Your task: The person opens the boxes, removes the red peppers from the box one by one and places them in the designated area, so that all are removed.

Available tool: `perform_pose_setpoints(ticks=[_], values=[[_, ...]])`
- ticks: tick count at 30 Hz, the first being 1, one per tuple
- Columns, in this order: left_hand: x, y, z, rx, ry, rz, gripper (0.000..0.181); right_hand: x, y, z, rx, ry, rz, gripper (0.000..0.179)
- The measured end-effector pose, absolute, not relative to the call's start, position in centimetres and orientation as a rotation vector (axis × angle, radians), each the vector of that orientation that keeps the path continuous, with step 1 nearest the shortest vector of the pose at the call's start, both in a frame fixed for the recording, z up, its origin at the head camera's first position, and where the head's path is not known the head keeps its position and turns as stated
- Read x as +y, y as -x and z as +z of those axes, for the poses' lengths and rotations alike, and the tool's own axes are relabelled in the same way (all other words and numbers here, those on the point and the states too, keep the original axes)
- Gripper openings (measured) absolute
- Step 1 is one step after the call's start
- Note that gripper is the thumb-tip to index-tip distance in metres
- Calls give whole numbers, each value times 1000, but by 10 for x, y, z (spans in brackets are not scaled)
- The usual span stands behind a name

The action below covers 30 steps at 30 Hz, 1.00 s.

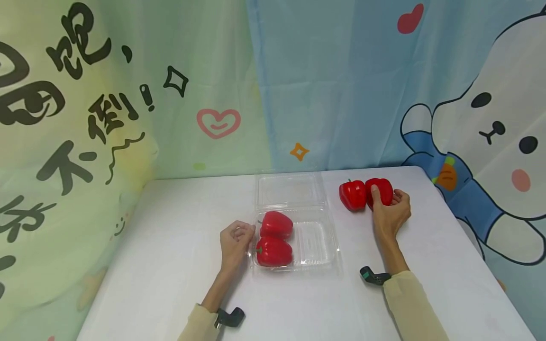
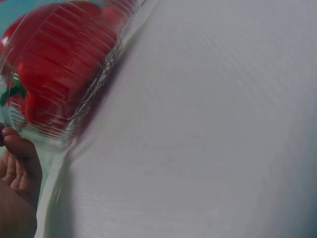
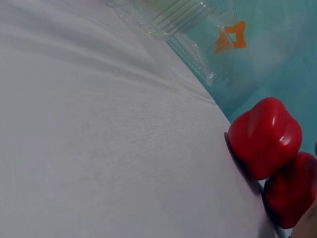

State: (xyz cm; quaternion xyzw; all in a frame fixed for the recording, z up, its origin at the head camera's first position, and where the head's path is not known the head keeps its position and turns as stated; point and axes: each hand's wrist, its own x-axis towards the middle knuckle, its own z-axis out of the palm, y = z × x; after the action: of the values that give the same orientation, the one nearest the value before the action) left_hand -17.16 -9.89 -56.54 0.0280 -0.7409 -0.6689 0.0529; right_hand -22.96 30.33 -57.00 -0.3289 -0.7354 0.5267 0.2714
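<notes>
Two red bell peppers, a rear one [image 1: 276, 224] and a front one [image 1: 274, 252], lie side by side in the left half of a clear plastic clamshell box [image 1: 315, 241]. My left hand [image 1: 236, 241] pinches the box's left rim between thumb and curled fingers; the left wrist view shows the thumb [image 2: 22, 148] right at that edge. At the back right, my right hand [image 1: 390, 213] grips another red bell pepper [image 1: 381, 189], thumb on its near side. A further bell pepper [image 1: 353, 195] sits against its left side. In the right wrist view most of the right hand is out of frame.
The box's lid [image 1: 291, 190] is folded back toward the rear edge of the white table [image 1: 179, 222]. A printed curtain [image 1: 204, 85] hangs behind the table. Each wrist wears a dark camera mount, the right one [image 1: 375, 276] beside the sleeve.
</notes>
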Motion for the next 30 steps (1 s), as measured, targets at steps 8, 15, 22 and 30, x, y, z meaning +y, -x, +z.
perform_pose_setpoints(ticks=[8, 15, 22, 30], values=[[-99, 173, -563, -2248, -72, -2036, 15, 303, 228, -564, -1943, 920, 1400, 80], [-100, 173, -565, -2252, -90, -2031, 15, 302, 221, -555, -1900, 825, 1270, 71], [-99, 172, -565, -2255, -66, -2023, 16, 295, 216, -541, -1867, 630, 1238, 60], [-99, 172, -567, -2245, -62, -2034, 17, 280, 206, -517, -1992, 335, 1232, 61]])
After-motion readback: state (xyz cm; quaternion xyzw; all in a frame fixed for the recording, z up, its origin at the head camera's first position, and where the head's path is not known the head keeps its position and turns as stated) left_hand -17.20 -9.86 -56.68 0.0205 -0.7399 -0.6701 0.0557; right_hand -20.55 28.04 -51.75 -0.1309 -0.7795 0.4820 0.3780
